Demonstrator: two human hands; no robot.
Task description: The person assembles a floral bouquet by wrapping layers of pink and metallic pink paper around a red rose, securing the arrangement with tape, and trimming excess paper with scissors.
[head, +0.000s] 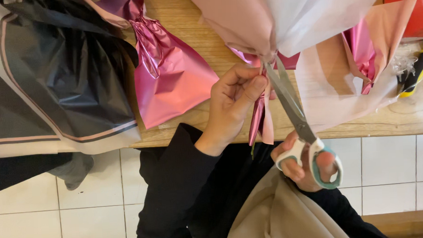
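My left hand (232,101) grips the gathered neck of a bouquet wrap (283,16) made of pale pink and white paper, with shiny pink foil tails (261,119) hanging below my fingers. My right hand (306,165) holds scissors (294,113) with white and teal handles. Their blades point up and lie against the gathered neck, just beside my left thumb. Both sleeves are black.
A wooden table (188,25) carries a black wrapping sheet with pink border (53,83), a metallic pink foil wrap (171,78), a peach and white wrap (357,74), a black-and-yellow tool (416,72) and a red object (418,5). White floor tiles (394,165) lie below.
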